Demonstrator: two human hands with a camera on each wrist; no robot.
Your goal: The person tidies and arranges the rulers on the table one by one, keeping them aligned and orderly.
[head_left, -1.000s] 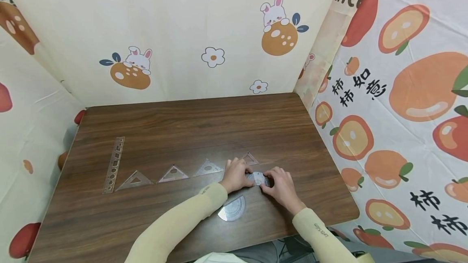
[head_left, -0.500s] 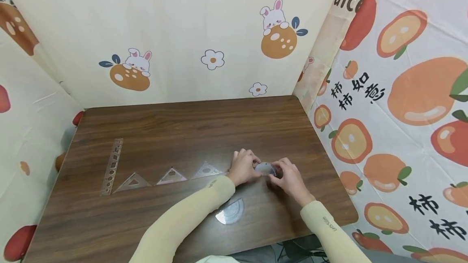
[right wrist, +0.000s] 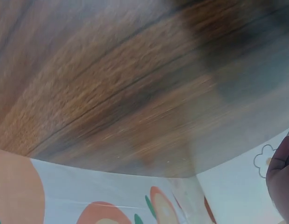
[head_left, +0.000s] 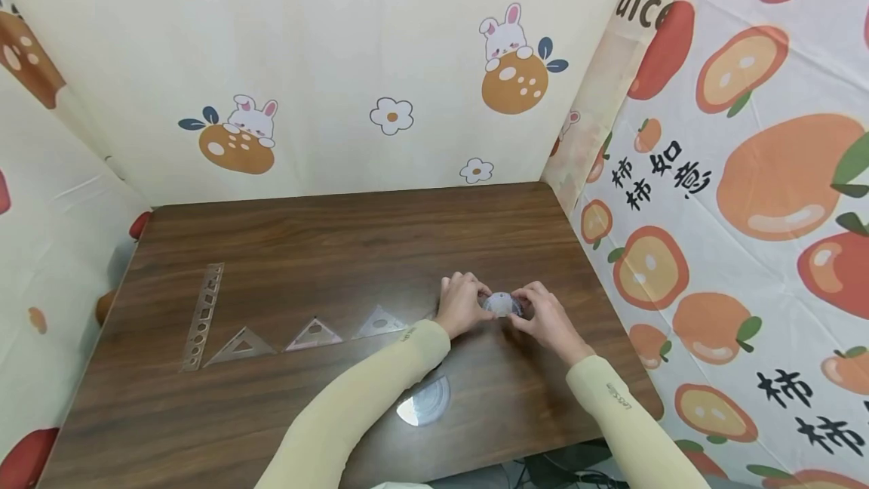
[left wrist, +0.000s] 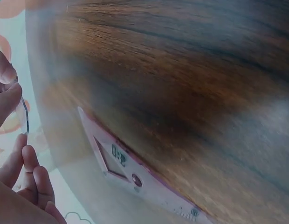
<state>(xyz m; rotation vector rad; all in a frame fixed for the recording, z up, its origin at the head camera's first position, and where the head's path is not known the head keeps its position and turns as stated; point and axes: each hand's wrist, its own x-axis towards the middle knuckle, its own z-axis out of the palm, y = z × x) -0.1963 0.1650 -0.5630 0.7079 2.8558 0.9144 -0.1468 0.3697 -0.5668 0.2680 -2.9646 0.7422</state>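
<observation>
Both hands pinch a small clear protractor point(head_left: 501, 304) by its two ends, over the right part of the table. My left hand point(head_left: 464, 305) grips its left end, while the fingers of my right hand point(head_left: 548, 321) hold its right end. Seen from the left wrist, the protractor shows as a thin curved edge between two hands' fingers. A clear set square point(left wrist: 135, 173) with a cut-out lies on the table below them in that view. Nearer the front edge, a second clear protractor point(head_left: 426, 403) lies flat, close to the left sleeve.
Along the left and middle of the wooden table point(head_left: 326, 247) lie a clear ruler point(head_left: 197, 334) and three clear set squares, the left one point(head_left: 231, 353), a middle one point(head_left: 296, 343) and another point(head_left: 382, 321). Printed cloth point(head_left: 339, 134) hangs around the table.
Both hands have carried the small protractor rightward and farther from the front edge. The small set square beyond the left hand is now hidden behind it. The head view has tilted slightly.
</observation>
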